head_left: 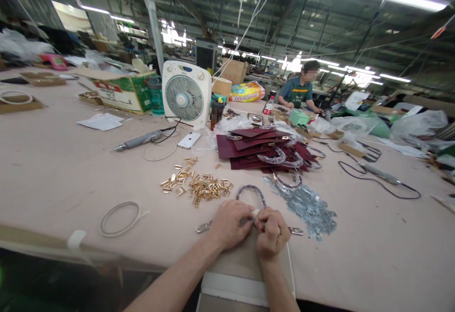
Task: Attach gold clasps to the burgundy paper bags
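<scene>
A beige bag panel (236, 267) with pale edges lies at the table's front edge below my hands. An arched, plastic-wrapped handle (251, 188) stands out beyond its far edge. My left hand (229, 224) rests at the panel's top with curled fingers, thumb and forefinger close to the handle's base. Beside it, my right hand (272, 231) is closed in a pinch at the same spot; whatever the fingertips hold is hidden. A metal-ended strap tip (204, 227) pokes out left of my hands, and another metal tip (296, 231) shows on the right.
Gold fittings (206, 186) lie scattered ahead, with small grey metal plates (309, 210) to the right. Behind are stacked maroon panels (245, 146) with handles, a phone (189, 140), an electric screwdriver (138, 140) and a fan (186, 93). Another person (298, 91) sits across the table.
</scene>
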`<state>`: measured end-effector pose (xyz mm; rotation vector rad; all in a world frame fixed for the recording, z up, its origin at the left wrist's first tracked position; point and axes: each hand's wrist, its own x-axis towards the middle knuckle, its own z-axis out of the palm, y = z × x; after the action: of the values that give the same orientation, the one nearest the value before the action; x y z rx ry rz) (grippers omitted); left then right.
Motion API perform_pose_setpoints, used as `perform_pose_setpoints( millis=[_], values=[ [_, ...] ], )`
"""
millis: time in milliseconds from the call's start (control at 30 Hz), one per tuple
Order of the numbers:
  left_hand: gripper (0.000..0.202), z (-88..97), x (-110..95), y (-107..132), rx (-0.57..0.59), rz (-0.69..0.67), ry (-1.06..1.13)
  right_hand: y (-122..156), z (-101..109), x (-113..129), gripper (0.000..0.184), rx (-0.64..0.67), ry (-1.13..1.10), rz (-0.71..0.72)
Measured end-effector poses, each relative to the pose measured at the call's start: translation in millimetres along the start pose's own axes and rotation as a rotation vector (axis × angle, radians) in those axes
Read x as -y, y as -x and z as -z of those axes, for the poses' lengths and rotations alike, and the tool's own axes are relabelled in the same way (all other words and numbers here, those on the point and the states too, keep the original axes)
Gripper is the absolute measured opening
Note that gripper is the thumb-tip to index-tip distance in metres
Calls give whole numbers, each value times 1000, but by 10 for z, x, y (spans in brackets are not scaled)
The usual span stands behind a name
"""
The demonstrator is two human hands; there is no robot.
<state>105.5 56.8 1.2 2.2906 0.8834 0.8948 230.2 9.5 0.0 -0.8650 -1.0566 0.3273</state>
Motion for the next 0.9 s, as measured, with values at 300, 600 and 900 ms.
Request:
perform_pose_setpoints(
  millis=[300, 600, 900],
  values=[
    [15, 37, -121, -6, 28, -19, 2, -168, -77, 7, 41, 41, 394, -163],
    [23, -70, -38, 15, -42, -1, 60, -350, 191, -7, 39, -150, -208, -336],
    [16, -45, 23, 4, -13, -9, 83, -647, 58, -113, 44, -167, -284, -585]
  ],
)
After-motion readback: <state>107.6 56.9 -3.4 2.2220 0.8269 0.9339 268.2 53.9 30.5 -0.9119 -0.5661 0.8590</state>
